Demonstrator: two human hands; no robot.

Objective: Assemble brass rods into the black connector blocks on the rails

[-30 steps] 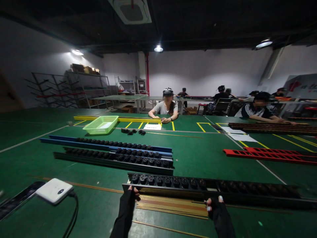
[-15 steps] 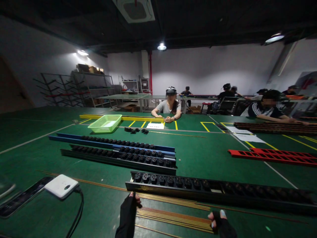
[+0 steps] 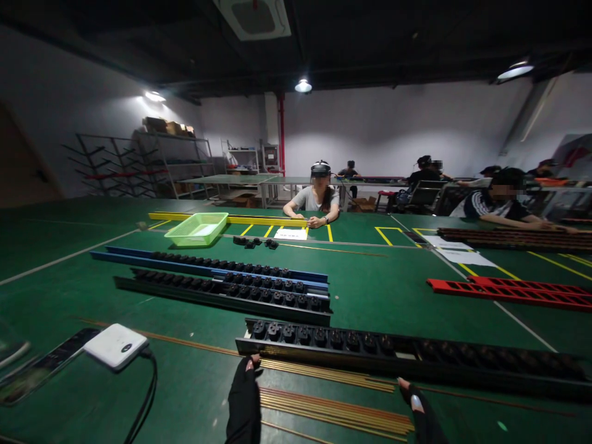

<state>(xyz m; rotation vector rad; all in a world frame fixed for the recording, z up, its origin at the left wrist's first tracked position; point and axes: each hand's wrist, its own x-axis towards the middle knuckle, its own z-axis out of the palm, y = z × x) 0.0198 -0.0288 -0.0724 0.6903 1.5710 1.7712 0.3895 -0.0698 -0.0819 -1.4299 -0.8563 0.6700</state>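
Two gloved hands sit low over the green counter [image 3: 69, 296], the left hand [image 3: 244, 401] by a black socketed rail [image 3: 407, 354], the right hand [image 3: 420, 414] further along, their fingers [image 3: 253, 362] loose, gripping nothing. Brass rods [image 3: 335, 410] lie bunched between them, parallel to the rail, within easy reach.

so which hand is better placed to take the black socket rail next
probably the left: the left hand has its fingers right at the rail's near edge by the black socket rail's left end, while the right hand sits slightly short of it, beside the brass rods.
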